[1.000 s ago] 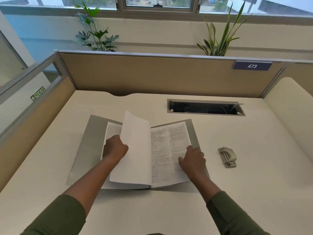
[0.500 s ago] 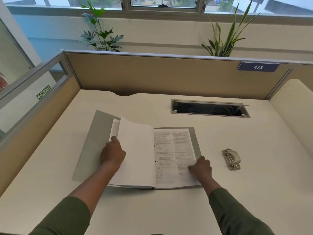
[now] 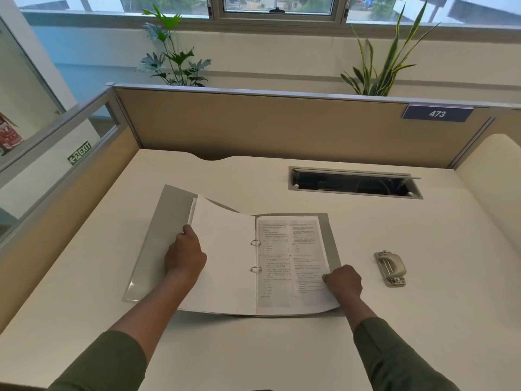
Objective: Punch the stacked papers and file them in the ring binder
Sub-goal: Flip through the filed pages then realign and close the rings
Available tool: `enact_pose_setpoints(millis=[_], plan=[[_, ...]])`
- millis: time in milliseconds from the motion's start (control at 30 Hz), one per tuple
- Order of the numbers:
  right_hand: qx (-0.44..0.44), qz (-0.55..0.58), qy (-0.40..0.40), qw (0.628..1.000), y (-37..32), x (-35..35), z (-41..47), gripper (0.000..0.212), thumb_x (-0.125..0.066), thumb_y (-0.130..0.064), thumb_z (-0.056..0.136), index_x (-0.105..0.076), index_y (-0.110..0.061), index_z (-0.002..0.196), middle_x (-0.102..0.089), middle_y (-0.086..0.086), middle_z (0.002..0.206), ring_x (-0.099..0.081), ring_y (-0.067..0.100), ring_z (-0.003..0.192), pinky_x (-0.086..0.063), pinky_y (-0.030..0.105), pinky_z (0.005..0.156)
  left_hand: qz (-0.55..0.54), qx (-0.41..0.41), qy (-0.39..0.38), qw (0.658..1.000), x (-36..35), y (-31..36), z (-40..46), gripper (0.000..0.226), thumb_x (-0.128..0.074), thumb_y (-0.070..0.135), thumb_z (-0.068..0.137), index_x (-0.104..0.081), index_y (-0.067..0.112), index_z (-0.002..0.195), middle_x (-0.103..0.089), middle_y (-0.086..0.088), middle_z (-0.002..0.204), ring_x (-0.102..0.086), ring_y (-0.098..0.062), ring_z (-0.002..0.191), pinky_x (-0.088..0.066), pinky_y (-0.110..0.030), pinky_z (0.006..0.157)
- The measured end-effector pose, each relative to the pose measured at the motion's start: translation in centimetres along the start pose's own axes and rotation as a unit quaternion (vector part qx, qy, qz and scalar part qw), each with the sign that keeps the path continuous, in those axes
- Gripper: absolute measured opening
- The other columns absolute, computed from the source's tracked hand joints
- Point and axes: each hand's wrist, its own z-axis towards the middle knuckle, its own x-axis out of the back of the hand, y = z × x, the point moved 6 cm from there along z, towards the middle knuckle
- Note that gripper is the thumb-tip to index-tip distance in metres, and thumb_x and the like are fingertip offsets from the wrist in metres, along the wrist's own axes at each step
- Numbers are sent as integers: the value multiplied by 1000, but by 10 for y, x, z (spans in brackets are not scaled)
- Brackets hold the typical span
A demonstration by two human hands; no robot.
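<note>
A grey ring binder [image 3: 158, 235] lies open on the desk, its two metal rings [image 3: 256, 255] showing at the spine. Printed papers [image 3: 290, 263] sit on the right half. Blank-backed sheets [image 3: 225, 249] are turned over onto the left half. My left hand [image 3: 184, 256] rests on the outer edge of the turned sheets, fingers curled over that edge. Near the lower right corner of the printed page, my right hand [image 3: 344, 280] pinches the paper edge. A grey hole punch [image 3: 390, 268] lies on the desk to the right of the binder.
An open cable tray slot [image 3: 355, 183] is set into the desk behind the binder. Beige partition walls [image 3: 267, 125] close the desk at the back and both sides. Two plants stand beyond the back partition.
The raised sheets have come down flat onto the binder's left half under my left hand. My right hand slid toward the lower right corner of the printed page.
</note>
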Motion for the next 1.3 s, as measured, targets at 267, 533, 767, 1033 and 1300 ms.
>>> enact_pose_setpoints(millis=[267,533,767,1033,1300], plan=[[20,-45,49,998,-10,13,-10,10,-56,-19,82,-62,-13,88,-64,6,93,-58,28,80,-45,32,76,132,-53,126,982,10,20,-1,38,-68,5,58,-59,10,95,-58,-15,96,-52,-33,85,-37,-37,68],[166,-53,42,984,-62,11,-44,18,-53,-31,86,-53,-17,98,-60,-4,87,-57,17,72,-36,23,52,-217,-142,-64,964,-11,68,-1,7,-61,21,86,-64,18,92,-64,-1,98,-62,-18,88,-48,-28,75],[361,-55,-21,931,-126,-8,-100,13,-55,-32,84,-55,-19,82,-64,-5,79,-59,14,69,-41,25,55,-300,-69,-194,932,-17,103,-4,33,-61,51,84,-62,18,87,-71,1,86,-70,-15,80,-58,-36,70],[433,-56,-29,899,-155,-30,-129,26,-52,-50,89,-54,-24,86,-64,-7,82,-61,14,74,-46,27,60,-295,1,-164,941,-5,98,1,11,-65,12,74,-67,5,83,-71,-5,91,-69,-20,73,-62,-39,60],[338,-31,15,941,-125,-6,-82,37,-42,-52,96,-58,-18,100,-68,0,95,-62,14,81,-55,33,73,-280,34,-132,950,-8,63,9,9,-63,11,80,-64,4,86,-64,0,79,-65,-21,75,-61,-43,70]])
